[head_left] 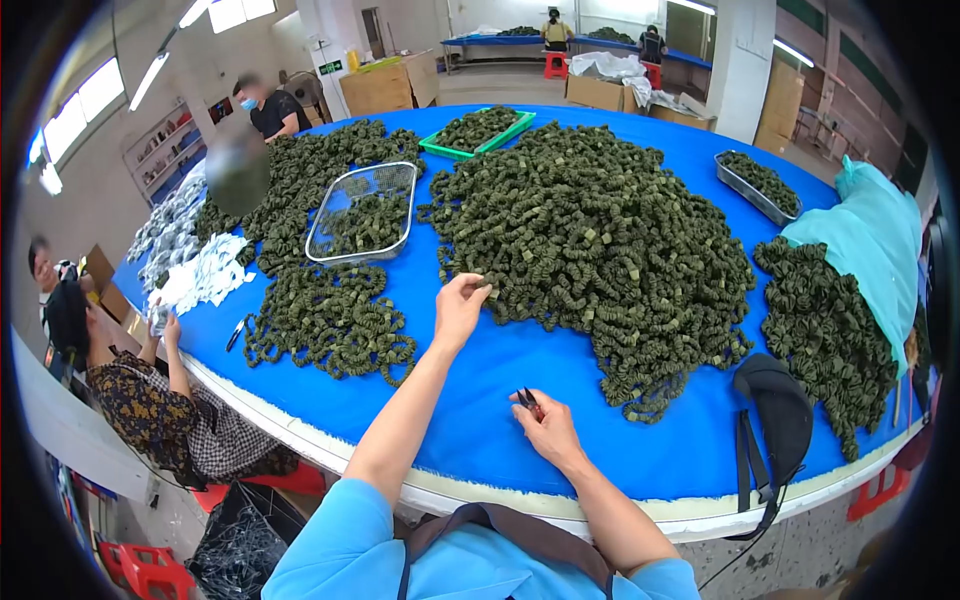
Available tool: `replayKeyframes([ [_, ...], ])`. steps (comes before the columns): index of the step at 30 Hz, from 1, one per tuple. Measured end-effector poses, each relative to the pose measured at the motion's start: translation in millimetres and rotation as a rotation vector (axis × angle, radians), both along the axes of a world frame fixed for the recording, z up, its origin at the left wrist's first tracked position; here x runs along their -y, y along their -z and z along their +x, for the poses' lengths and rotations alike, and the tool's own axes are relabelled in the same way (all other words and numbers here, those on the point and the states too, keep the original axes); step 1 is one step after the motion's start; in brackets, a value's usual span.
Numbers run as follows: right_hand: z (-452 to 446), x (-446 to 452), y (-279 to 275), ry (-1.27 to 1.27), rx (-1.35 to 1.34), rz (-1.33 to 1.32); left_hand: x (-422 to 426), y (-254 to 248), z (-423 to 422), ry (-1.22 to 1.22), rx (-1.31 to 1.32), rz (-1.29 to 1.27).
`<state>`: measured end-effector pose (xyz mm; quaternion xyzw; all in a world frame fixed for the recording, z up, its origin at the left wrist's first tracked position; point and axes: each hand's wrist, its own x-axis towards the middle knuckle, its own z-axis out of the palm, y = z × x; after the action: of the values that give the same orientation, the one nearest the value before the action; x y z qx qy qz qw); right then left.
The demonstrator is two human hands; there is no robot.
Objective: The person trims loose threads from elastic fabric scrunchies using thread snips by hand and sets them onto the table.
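At the near left edge of the big heap (pixel 600 260) of dark green ruffled bands, the left hand (pixel 459 312) has thumb and fingers drawn together against the outermost bands; whether it grips one cannot be told. Nearer the body than the heap, the right hand (pixel 550 432) is curled around small dark-bladed snips (pixel 528 400), points outward. Far beyond the heap to the left, a green sign (pixel 330 68) on a pillar bears white marks too small to read. Left of the heap are a wire basket (pixel 400 228) partly filled with bands and a smaller pile (pixel 325 318); behind it, a green tray (pixel 458 154). Right of the heap are a metal tray (pixel 783 212), more bands under a teal cloth (pixel 868 235), and, nearer the body, a black pouch (pixel 778 415) beside its edge.
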<state>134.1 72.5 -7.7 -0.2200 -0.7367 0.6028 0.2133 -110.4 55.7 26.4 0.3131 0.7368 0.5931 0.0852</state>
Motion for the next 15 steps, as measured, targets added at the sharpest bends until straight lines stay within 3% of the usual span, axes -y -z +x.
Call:
replayKeyframes([
  [1, -0.1, 0.0, -1.9, 0.019, -0.02, -0.08, 8.3, -0.5, 5.4, 0.001, 0.002, -0.009],
  [5, -3.8, -6.3, 1.6, 0.091, -0.096, -0.31, 46.5, 9.6, 32.2, 0.212, 0.721, 0.396],
  [10, -4.0, -12.0, -7.6, 0.13, -0.125, -0.558, 70.1, 9.4, 75.4, 0.33, 0.816, 0.436],
  [13, -5.2, -6.0, -16.2, 0.143, -0.187, -0.433, 72.2, 25.1, 89.7, 0.336, 0.772, 0.382],
  [15, -8.7, -9.7, -3.4, 0.151, -0.237, 0.242, 67.5, 40.2, 96.7, 0.248, 0.826, 0.34],
])
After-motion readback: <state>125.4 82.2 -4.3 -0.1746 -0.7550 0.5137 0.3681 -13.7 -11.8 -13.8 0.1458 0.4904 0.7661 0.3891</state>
